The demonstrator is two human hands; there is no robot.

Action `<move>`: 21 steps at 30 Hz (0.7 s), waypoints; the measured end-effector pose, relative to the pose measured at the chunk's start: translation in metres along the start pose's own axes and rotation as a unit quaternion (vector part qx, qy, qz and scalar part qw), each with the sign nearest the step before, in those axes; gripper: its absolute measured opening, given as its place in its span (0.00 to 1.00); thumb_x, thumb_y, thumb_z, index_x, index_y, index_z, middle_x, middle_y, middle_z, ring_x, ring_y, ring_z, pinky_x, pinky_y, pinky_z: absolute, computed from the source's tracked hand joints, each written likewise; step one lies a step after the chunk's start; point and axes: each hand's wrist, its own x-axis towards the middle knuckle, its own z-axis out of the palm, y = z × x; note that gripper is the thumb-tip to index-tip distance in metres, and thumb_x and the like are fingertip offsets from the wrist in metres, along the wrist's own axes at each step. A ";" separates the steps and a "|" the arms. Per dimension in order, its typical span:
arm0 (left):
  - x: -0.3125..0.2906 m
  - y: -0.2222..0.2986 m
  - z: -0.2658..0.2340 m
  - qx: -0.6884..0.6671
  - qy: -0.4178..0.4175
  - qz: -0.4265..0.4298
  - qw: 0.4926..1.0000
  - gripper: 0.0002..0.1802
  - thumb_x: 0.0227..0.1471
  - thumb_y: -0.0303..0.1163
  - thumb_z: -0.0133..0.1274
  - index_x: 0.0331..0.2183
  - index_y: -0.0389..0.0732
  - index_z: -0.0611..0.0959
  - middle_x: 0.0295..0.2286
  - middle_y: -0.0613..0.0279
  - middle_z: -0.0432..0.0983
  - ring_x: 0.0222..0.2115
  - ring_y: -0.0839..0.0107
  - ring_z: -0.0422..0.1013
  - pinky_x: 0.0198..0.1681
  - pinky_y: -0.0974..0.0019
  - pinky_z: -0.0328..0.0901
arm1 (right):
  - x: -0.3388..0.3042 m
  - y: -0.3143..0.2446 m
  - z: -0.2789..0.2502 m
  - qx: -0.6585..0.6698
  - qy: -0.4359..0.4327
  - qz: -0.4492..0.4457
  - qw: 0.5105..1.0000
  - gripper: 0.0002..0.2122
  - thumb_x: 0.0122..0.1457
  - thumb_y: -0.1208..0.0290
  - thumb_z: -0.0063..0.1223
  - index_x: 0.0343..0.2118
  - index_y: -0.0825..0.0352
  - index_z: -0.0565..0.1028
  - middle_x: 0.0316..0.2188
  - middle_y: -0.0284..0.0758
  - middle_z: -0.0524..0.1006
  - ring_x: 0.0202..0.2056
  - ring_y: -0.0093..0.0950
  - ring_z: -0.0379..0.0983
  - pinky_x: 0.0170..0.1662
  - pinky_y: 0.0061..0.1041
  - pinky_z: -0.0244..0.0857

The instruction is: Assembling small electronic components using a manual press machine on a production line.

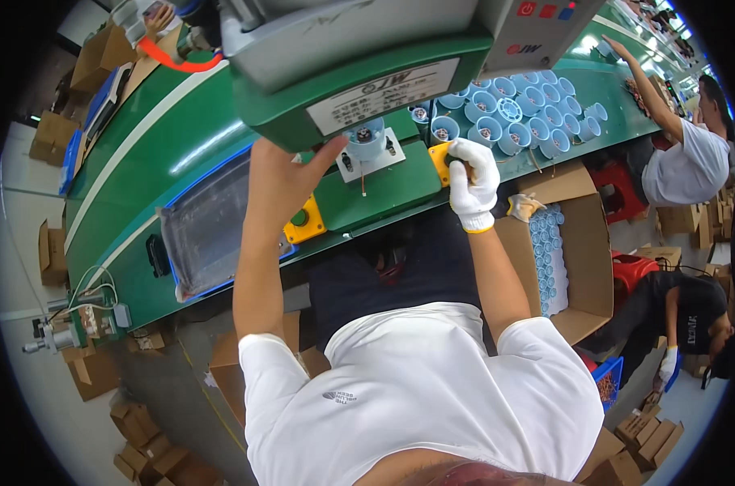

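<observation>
Standing at a long green table, facing a green-headed press. Shows a grey, blue-rimmed tray to the left of the press and a crowd of light-blue cups to its right, several with small parts inside. Shows, below and right of the press, an open carton holding rows of small pale-blue pieces. Takes in, farther right of the press, a red stool, a person in a white shirt and a bending person in dark clothing. Has cardboard boxes far left of the press.

Holds the left hand, bare, at the left of the press head, thumb stretched toward a single cup set on a pale metal plate directly beneath the press. Shows the thumb tip right beside that cup; cannot tell whether touching. Loses the fingers behind the press head, so cannot tell how wide open. Rests the right hand, white-gloved, just right of the press base, curled into a loose fist on a yellow button box. Shows a second yellow box with a green button left of the press base.
</observation>
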 end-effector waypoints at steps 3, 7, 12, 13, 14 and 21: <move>0.024 0.001 0.010 -0.048 -0.067 -0.073 0.994 0.09 0.55 0.28 0.72 0.38 0.36 0.93 0.30 0.61 0.87 0.29 0.73 0.79 0.37 0.66 0.74 | -0.002 0.001 0.001 0.004 0.000 0.013 1.000 0.13 0.58 0.83 0.61 0.46 0.69 0.83 0.46 0.43 0.85 0.47 0.41 0.83 0.54 0.36 0.76; 0.037 -0.013 0.014 0.032 -0.166 -0.090 0.981 0.17 0.53 0.34 0.74 0.44 0.38 0.91 0.37 0.58 0.89 0.36 0.67 0.83 0.42 0.63 0.77 | 0.001 -0.005 0.003 0.001 -0.007 0.010 1.000 0.12 0.58 0.84 0.61 0.45 0.68 0.82 0.46 0.43 0.85 0.47 0.41 0.83 0.54 0.36 0.75; 0.034 -0.034 0.024 0.033 -0.173 -0.031 0.984 0.29 0.47 0.36 0.78 0.50 0.40 0.89 0.44 0.52 0.88 0.43 0.55 0.84 0.48 0.55 0.78 | -0.002 0.000 -0.001 -0.012 -0.019 -0.019 1.000 0.13 0.61 0.85 0.55 0.48 0.71 0.81 0.49 0.45 0.83 0.49 0.38 0.81 0.55 0.33 0.75; 0.035 -0.032 0.024 0.030 -0.166 -0.007 0.986 0.29 0.47 0.37 0.79 0.51 0.41 0.89 0.44 0.52 0.87 0.43 0.53 0.84 0.48 0.54 0.78 | -0.003 0.000 -0.001 -0.012 -0.015 -0.016 1.000 0.13 0.61 0.85 0.54 0.48 0.72 0.81 0.49 0.45 0.83 0.49 0.38 0.81 0.56 0.34 0.75; 0.037 -0.032 0.024 0.030 -0.158 0.017 0.987 0.30 0.46 0.38 0.79 0.51 0.42 0.89 0.45 0.51 0.87 0.43 0.51 0.83 0.48 0.53 0.78 | -0.003 0.000 -0.001 -0.010 -0.015 -0.019 1.000 0.13 0.62 0.84 0.54 0.49 0.72 0.81 0.49 0.45 0.83 0.49 0.39 0.81 0.57 0.35 0.74; 0.038 -0.025 0.012 0.030 -0.143 0.042 0.988 0.30 0.49 0.46 0.76 0.52 0.45 0.87 0.45 0.51 0.86 0.43 0.46 0.82 0.47 0.50 0.78 | -0.007 0.005 0.003 0.014 -0.033 -0.021 0.999 0.12 0.67 0.82 0.53 0.52 0.72 0.79 0.52 0.45 0.80 0.51 0.37 0.80 0.58 0.34 0.75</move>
